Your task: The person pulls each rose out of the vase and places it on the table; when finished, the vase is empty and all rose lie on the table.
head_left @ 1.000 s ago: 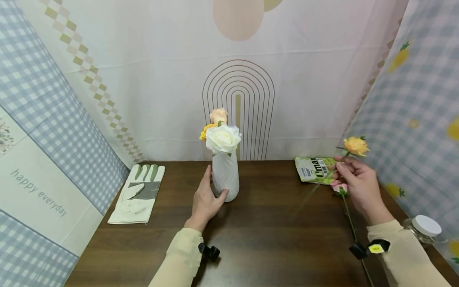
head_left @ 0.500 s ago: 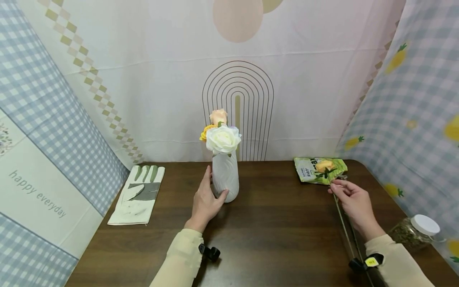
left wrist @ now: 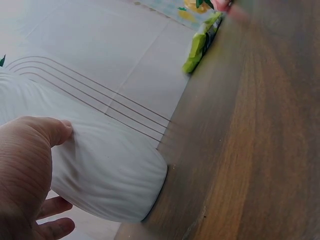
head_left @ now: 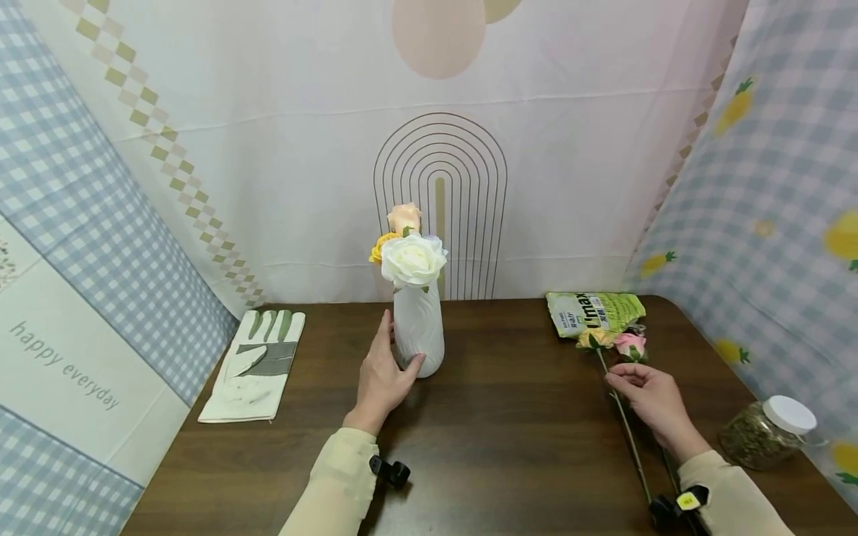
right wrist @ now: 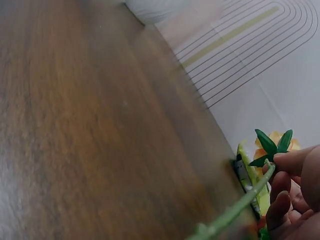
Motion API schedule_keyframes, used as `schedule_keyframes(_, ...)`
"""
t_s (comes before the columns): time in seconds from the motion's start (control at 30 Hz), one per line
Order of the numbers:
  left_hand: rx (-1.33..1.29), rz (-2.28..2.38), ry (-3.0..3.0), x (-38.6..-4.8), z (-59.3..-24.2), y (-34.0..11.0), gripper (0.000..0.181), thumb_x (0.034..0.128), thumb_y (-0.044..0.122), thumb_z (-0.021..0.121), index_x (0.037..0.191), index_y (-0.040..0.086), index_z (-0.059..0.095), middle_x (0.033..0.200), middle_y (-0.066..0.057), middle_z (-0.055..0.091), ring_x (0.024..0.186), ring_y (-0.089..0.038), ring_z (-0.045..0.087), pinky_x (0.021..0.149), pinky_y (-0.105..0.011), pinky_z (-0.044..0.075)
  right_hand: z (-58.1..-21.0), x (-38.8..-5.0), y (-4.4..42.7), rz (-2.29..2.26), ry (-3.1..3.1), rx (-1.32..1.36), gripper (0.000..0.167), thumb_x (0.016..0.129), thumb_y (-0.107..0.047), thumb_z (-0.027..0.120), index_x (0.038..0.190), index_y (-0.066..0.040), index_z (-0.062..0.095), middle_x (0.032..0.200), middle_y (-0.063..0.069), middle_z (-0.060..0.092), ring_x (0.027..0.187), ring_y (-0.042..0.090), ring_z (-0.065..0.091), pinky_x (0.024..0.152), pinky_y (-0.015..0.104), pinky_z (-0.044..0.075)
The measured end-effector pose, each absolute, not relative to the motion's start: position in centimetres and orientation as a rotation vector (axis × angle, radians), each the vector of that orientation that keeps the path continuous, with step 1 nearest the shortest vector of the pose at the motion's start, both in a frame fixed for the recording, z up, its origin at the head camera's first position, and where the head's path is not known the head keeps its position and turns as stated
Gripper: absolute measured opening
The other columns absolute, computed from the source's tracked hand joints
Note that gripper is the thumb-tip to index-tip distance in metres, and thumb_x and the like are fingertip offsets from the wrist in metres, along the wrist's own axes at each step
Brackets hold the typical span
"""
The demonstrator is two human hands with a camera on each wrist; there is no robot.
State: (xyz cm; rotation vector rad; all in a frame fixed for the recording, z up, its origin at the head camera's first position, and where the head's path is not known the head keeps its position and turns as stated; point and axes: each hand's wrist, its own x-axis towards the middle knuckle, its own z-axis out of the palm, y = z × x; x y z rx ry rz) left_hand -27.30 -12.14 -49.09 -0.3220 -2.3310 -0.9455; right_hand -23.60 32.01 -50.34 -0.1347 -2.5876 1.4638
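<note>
- Vase (head_left: 421, 327) upright on the table (head_left: 509, 432); white flower (head_left: 413, 260), peach flower (head_left: 405, 217) and orange flower (head_left: 383, 246) out of its top. Blooms show in head view only; left wrist gets the vase's rippled side and its base edge at the table.
- Left hand (head_left: 385, 381) at the vase's left side, gripping it, thumb across the near face. Left wrist adds two bent fingers below the vase body, mostly hidden from the head.
- Right hand (head_left: 655, 398) well right of the vase, pinching the yellow flower (head_left: 595, 339) by its stem, just below the bloom. Right wrist shows the green leaves (right wrist: 270, 145) under the bloom and a nubby stem; the vase is only a blurred base there.
- Pink flower (head_left: 631, 345) farther right of the vase, just beside the yellow one.
- Packet (head_left: 590, 309) right of the vase, behind both blooms; bloom contact can't be told.
- Head only: glove (head_left: 255, 376) left of the vase, jar (head_left: 757, 435) far right of it.
</note>
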Motion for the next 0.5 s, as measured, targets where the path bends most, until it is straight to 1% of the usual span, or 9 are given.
schedule_keyframes(0.13,-0.321,-0.946,-2.343,-27.28,-49.13,-12.13,0.096,0.079,0.031,0.078,0.152,0.008,0.021,0.131,-0.014,0.054,0.109,-0.032,0.059,0.082,-0.048,0.051,-50.51,-23.43,32.31,1.441,-2.621,-0.131,0.043,0.093,-0.033,0.064,0.117,0.002,0.066,0.095,0.008,0.07,0.069,0.007,0.054,0.054,0.026,0.047)
schedule_keyframes(0.3,-0.315,-0.948,-2.364,-27.21,-48.98,-12.16,0.095,0.0796,0.032,0.077,0.153,0.009,0.021,0.132,-0.013,0.053,0.11,-0.029,0.058,0.085,-0.046,0.051,-50.62,-23.5,32.67,1.433,-2.627,-0.133,0.039,0.094,-0.029,0.063,0.119,0.0,0.066,0.097,0.005,0.07,0.07,0.009,0.053,0.054,0.026,0.047)
schedule_keyframes(0.37,-0.311,-0.948,-2.368,-27.22,-48.98,-12.2,0.095,0.0797,0.032,0.077,0.153,0.01,0.02,0.132,-0.013,0.053,0.11,-0.027,0.057,0.085,-0.045,0.05,-50.59,-23.56,32.78,1.44,-2.629,-0.144,0.037,0.094,-0.028,0.063,0.119,0.0,0.066,0.097,0.006,0.07,0.069,0.01,0.055,0.055,0.027,0.049)
schedule_keyframes(0.5,-0.308,-0.953,-2.361,-27.28,-49.11,-12.23,0.095,0.0793,0.032,0.078,0.153,0.01,0.021,0.132,-0.013,0.053,0.11,-0.028,0.058,0.084,-0.046,0.051,-50.59,-23.66,32.99,1.465,-2.64,-0.167,0.038,0.094,-0.027,0.062,0.12,0.001,0.065,0.09,0.011,0.068,0.064,0.011,0.057,0.054,0.029,0.051)
